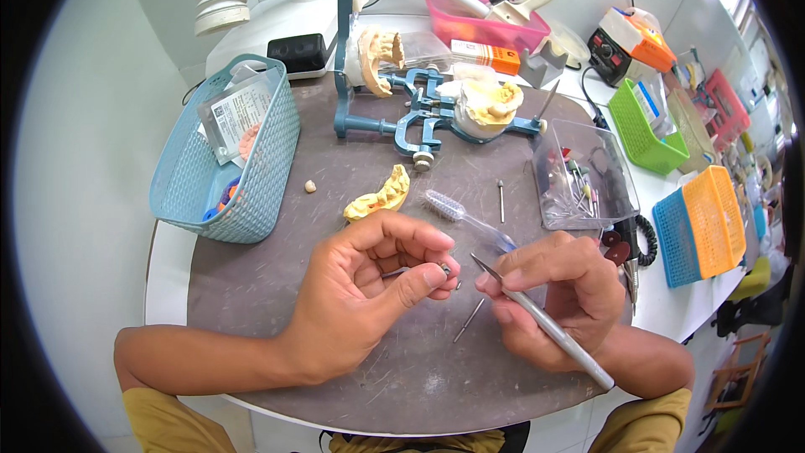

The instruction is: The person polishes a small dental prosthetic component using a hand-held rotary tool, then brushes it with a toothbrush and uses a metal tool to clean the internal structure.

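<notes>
My left hand (356,298) pinches a tiny dark grey metal piece (445,269), perhaps a dental crown, between thumb and fingertips. Held like a pen in my right hand (574,285) is a slim craft knife (560,339) with a silver handle. Its pointed blade aims up and left toward the metal piece, a short gap away. Just beyond my left hand lies a yellow dental cast (381,195) of a tooth row. A clear-handled brush (468,216) rests past my fingers. A thin metal rod (469,320) lies on the brown worktop (419,369) between my hands.
A blue articulator (360,124) with mounted casts stands at the back. Left is a light-blue basket (281,159); right, a clear box (545,201) of small tools beside a handpiece (631,260). A small tooth-shaped piece (310,187) and metal pin (501,201) lie on the worktop.
</notes>
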Available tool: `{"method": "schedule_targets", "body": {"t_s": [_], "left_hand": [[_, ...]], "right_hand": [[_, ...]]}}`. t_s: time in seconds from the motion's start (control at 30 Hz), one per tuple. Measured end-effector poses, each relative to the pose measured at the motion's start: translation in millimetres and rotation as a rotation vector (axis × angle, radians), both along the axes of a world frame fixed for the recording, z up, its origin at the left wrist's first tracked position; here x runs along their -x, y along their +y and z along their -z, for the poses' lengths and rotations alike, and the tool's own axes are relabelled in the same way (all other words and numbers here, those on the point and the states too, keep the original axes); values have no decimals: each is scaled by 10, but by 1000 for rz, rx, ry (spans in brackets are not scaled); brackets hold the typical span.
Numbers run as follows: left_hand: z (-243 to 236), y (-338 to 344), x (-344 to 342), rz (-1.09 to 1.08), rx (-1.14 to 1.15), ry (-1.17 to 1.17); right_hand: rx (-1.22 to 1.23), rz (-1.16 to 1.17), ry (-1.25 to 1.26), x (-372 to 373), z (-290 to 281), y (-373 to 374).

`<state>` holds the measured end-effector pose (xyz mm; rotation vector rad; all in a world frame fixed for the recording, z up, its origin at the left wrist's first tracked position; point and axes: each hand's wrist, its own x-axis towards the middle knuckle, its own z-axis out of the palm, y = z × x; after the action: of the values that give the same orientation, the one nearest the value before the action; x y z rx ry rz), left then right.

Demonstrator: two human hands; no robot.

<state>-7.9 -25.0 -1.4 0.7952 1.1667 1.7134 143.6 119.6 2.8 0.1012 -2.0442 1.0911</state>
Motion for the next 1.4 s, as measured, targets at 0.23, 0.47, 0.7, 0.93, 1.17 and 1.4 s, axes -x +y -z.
{"method": "schedule_targets", "body": {"t_s": [0.23,0.47,0.7,0.93,1.17,1.4], "left_hand": [[44,-18,31,35,-1,8],[19,-10,31,37,33,-12],[23,-8,32,36,13,-24],[33,-5,18,29,-11,11],[32,-20,25,36,4,30],[16,-27,19,26,42,58]], "right_hand": [[-133,20,-99,1,-126,66],[20,47,-55,8,-25,13],[32,8,-39,28,-13,18],[14,4,-30,39,-1,13],[38,-31,-108,30,-30,11],[-12,-101,-155,23,-65,61]]}}
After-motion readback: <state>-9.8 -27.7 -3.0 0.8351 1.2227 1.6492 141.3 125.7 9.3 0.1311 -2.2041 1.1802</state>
